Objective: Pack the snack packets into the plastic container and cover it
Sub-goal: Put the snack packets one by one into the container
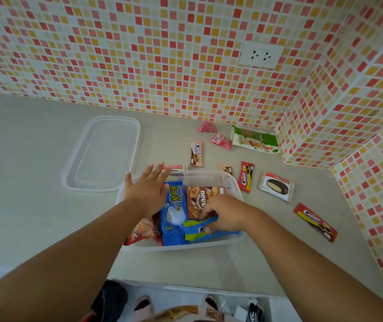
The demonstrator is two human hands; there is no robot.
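Now the plastic container (237, 194) is sitting on the bench (34, 140), and both hands are reaching into it. The right hand (223, 213) is pressing a blue packet (199, 231) down at the container's near side, fingers curled on it. The left hand (147, 189) is hovering flat and spread wide over the container's left edge, gripping nothing. More snack packets are lying just past the container's right side, nearer the right hand; a red one (245, 176) is the closest. The clear lid (103, 153) is lying left of the container, beyond the left hand, its long side pointing away.
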